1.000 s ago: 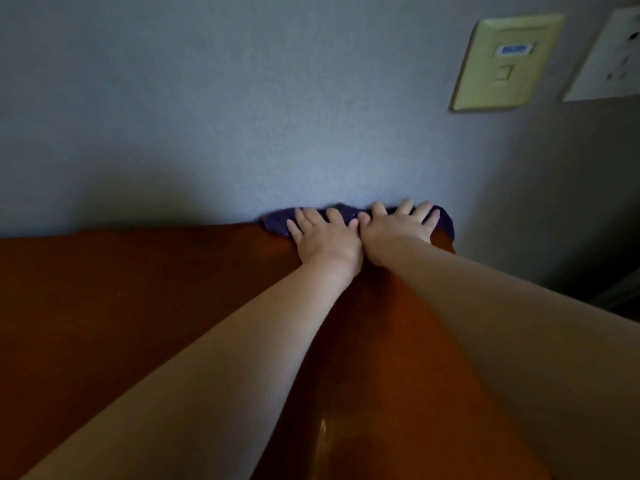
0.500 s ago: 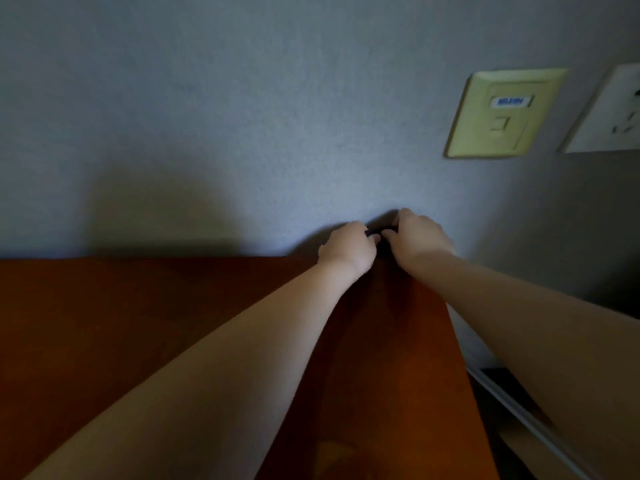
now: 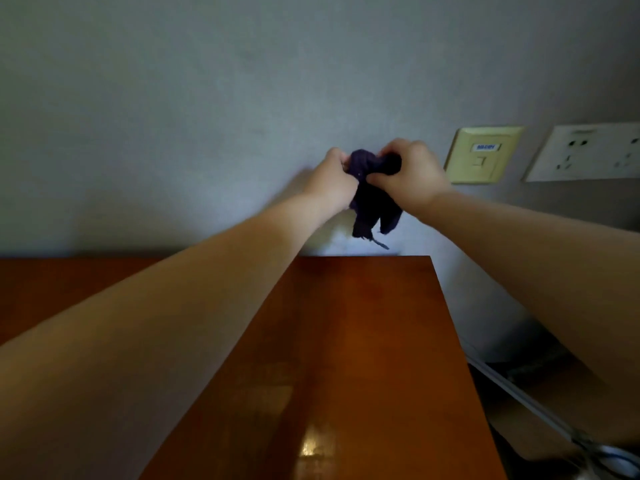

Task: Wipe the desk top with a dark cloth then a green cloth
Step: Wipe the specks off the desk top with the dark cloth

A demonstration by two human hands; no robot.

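A dark purple cloth (image 3: pixel 372 199) hangs bunched in the air in front of the wall, above the far right corner of the brown wooden desk top (image 3: pixel 363 341). My left hand (image 3: pixel 332 180) grips its left side and my right hand (image 3: pixel 410 174) grips its right side, fingers curled round the fabric. A loose end and a thread dangle below my hands, clear of the desk. No green cloth is in view.
A grey wall (image 3: pixel 173 116) rises directly behind the desk. A yellowed network socket plate (image 3: pixel 483 154) and a white power outlet (image 3: pixel 585 152) sit on the wall at the right. The desk's right edge drops to a shadowed floor with a pale rail (image 3: pixel 519 396).
The cloth lay flat at the desk's back edge under both spread hands. My hands then bunched it up and have lifted it off the desk into the air.
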